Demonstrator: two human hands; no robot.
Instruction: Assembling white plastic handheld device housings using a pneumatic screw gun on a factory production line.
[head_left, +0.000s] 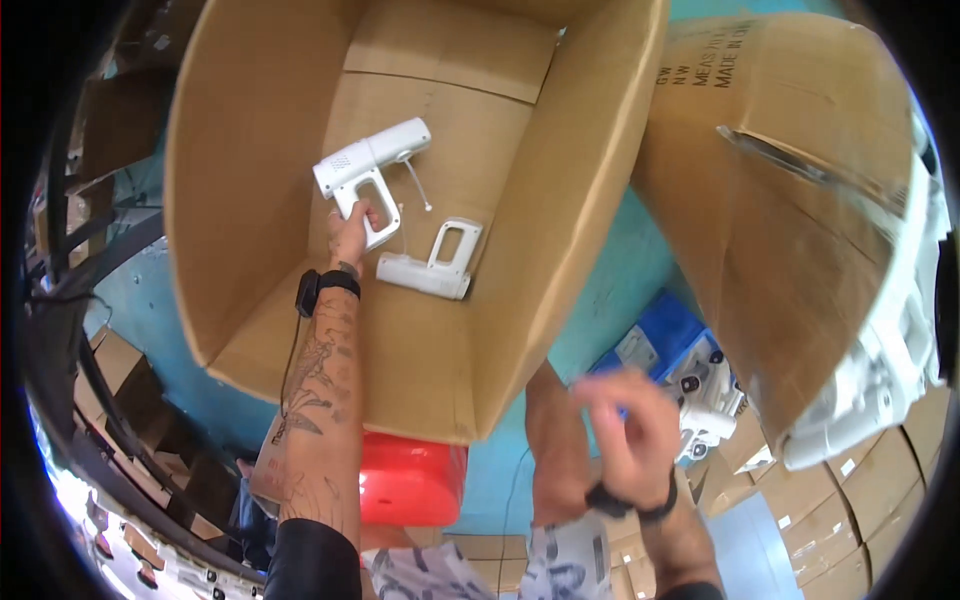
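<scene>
Inside a deep open cardboard carton (410, 110), my left hand (350, 235) is closed round the loop handle of a white spray gun (372, 155). The gun is tilted, its barrel pointing up to the right, and a thin white stalk hangs from the barrel. A second white spray gun (425, 278) lies on the carton floor just below and right, its loop handle upward. Outside the carton, above my right knee, my right hand (635, 425) is blurred by motion with its fingers curled. Nothing shows in it, though its fingers are too smeared to judge.
To the right leans another large carton (760, 230) with white parts (860, 400) at its open side. A blue box (655, 335) and several white devices (705, 420) sit on the floor beside it. A red plastic stool (415, 480) is below the carton. Dark metal racking (75, 270) stands left.
</scene>
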